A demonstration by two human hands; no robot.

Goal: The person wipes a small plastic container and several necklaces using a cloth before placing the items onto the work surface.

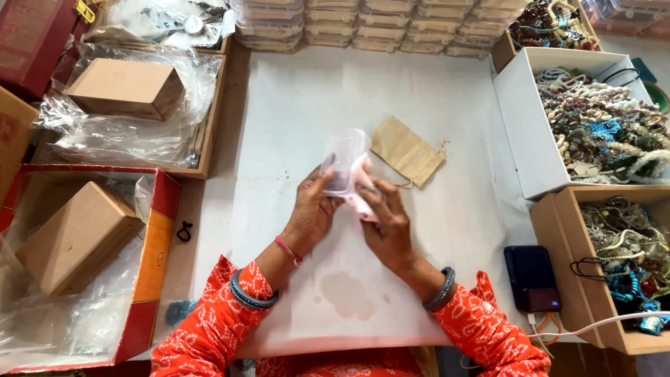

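My left hand (313, 209) grips the lower part of a small clear plastic bag (344, 159), held upright over the white table cover (279, 126). My right hand (385, 222) holds a pale pink item (361, 205) against the bag's side. Whether it is partly inside the bag I cannot tell. Both wrists wear grey bangles, and the left also has a pink band. A tan cloth drawstring pouch (407, 150) lies flat just beyond my hands, apart from them.
A white box (515, 119) and a cardboard box (555, 244) hold beaded jewellery at right. A dark phone (532, 278) with a cable lies near my right elbow. Red tray (159, 237) and wooden tray (209, 119) with brown boxes and plastic sit left. Stacked clear containers (377, 24) line the far edge.
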